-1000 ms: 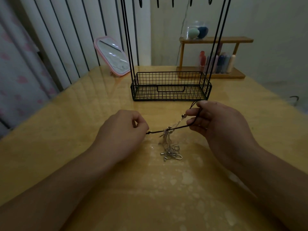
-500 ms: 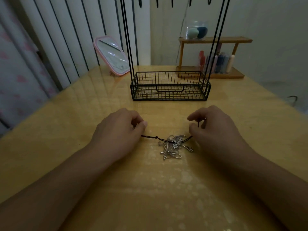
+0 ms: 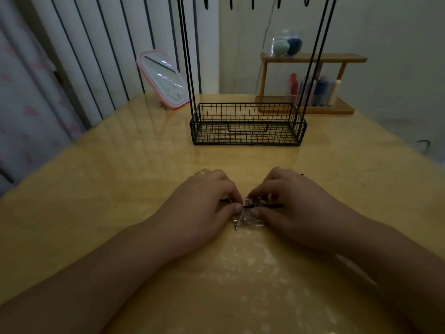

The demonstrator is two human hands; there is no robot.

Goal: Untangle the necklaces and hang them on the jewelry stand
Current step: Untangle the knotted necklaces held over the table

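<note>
A tangle of silver chain necklaces (image 3: 249, 216) lies on the wooden table (image 3: 96, 189), crossed by a thin black cord necklace (image 3: 274, 206). My left hand (image 3: 199, 203) and my right hand (image 3: 296, 201) rest on the table on either side of the tangle, fingertips pinched on the black cord and the chains. Much of the tangle is hidden under my fingers. The black wire jewelry stand (image 3: 248, 126) rises beyond my hands, with a mesh basket base, tall thin posts and hooks at the top edge.
A pink-framed mirror (image 3: 163, 79) leans at the back left. A small wooden shelf (image 3: 310, 60) with bottles and a clear jar of sponges stands at the back right. A striped wall and a curtain run along the table's left side.
My hands came down from holding the black cord stretched above the table and moved together. The tangle now lies on the table between my fingertips.
</note>
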